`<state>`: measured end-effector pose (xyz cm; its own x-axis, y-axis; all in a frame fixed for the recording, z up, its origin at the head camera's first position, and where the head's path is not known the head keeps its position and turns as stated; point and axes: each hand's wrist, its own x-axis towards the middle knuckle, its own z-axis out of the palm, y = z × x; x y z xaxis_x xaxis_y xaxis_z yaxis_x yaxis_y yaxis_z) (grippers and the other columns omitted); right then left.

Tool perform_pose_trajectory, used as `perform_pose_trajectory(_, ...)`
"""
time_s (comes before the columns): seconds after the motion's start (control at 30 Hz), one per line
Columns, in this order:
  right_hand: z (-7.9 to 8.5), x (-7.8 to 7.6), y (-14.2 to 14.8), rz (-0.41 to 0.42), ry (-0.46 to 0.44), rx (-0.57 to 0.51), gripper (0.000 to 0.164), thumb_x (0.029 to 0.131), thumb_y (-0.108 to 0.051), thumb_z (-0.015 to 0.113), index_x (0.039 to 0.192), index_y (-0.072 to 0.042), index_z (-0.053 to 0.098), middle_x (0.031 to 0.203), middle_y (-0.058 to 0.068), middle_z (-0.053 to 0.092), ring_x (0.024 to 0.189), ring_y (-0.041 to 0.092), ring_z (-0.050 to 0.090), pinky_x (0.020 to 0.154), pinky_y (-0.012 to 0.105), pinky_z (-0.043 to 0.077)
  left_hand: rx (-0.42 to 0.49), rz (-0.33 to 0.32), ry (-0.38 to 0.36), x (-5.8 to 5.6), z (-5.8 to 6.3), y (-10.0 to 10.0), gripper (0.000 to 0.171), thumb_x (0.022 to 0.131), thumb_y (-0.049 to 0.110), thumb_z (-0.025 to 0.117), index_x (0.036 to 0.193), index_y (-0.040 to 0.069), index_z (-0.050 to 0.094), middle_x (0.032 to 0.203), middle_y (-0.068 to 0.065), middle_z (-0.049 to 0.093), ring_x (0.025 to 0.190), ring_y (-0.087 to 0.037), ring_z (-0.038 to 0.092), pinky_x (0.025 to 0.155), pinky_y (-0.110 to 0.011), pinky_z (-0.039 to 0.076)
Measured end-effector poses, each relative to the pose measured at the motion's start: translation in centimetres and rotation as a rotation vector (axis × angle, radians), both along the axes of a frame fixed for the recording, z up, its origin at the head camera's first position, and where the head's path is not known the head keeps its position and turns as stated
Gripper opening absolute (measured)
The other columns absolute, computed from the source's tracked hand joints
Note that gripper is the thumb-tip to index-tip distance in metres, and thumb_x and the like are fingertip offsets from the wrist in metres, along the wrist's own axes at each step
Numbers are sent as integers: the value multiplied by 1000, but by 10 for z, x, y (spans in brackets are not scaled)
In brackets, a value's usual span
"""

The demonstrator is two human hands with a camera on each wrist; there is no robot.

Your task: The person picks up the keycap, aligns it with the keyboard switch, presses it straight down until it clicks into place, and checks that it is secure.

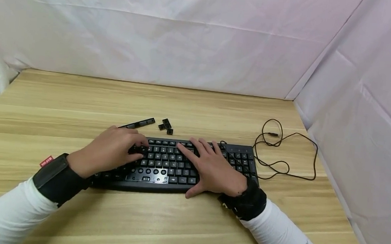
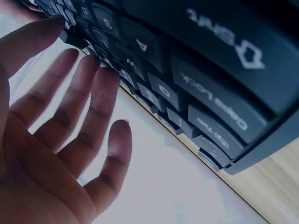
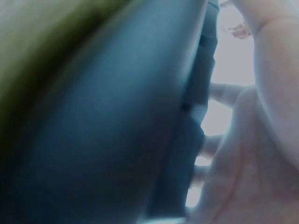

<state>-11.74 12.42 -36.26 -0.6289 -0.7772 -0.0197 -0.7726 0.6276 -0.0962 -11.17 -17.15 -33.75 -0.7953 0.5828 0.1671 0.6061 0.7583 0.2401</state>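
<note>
- The keyboard [image 1: 177, 167] lies flat on the worktop [image 1: 172, 228], long side towards the person, within easy reach of both hands
- The right hand [image 1: 213, 170] spreads its fingers wide across the keys, the thumb down by the front edge, probably so the keyboard cannot slide or lift
- The left hand [image 1: 114, 149] bends over the left part of the keys, thumb and index only narrowly apart, a posture that seems to suit working at a single key; I cannot tell whether they pinch one
- Its other fingers [image 2: 98, 107] curve loosely in the left wrist view, perhaps to keep out of the way
- A bare strip [image 1: 133, 174] near the front edge shows round posts without keycaps
- The long key [image 1: 137, 124] and a cluster of small keycaps [image 1: 166, 123] lie behind the keyboard, likely put there to be clear of both hands
- The cable [image 1: 299, 177] loops mostly to the right, partly crossing the keys, well apart from the left hand
</note>
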Motion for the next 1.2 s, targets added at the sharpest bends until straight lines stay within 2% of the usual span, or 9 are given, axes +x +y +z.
perform_pose_trajectory(0.2,-1,1,0,-13,-2,13,127,52,-81,64,153,-22,13,151,20,23,134,38,20,103,65,23,-46,80,-17,0,-3,5,23,76,29,76,92,12,71,68,3,65,57,-8,55,54,-35,50)
perform_pose_trajectory(0.4,1,2,1,-17,-27,13,126,53,-80,64,153,-22,13,152,20,21,134,38,19,104,66,21,-63,66,-43,0,-4,10,18,78,27,75,88,13,69,62,6,60,53,-7,51,49,-34,48)
perform_pose_trajectory(0.6,2,-1,0,-4,-4,-9,126,52,-81,64,152,-21,16,150,20,24,133,38,21,102,67,23,-60,72,-43,0,0,11,17,78,24,75,89,14,68,65,4,61,55,-8,51,49,-33,48)
perform_pose_trajectory(0.9,1,-7,1,-10,-9,-27,127,51,-80,65,152,-21,16,151,19,24,134,37,20,102,67,23,-30,41,-57,8,5,5,21,76,16,76,95,15,69,88,-3,66,66,-11,56,55,-34,51)
perform_pose_trajectory(1.07,3,-8,1,1,-35,-24,126,53,-78,66,152,-21,15,151,20,23,134,37,18,102,68,21,-31,39,-69,12,3,1,29,74,13,77,101,13,69,88,-2,67,74,-13,59,60,-36,53)
perform_pose_trajectory(1.2,4,-7,1,-9,-56,-6,126,54,-78,66,153,-22,12,153,19,20,135,37,16,103,67,19,-34,43,-64,17,2,-1,28,73,11,77,100,13,71,89,-2,69,76,-14,61,62,-37,54)
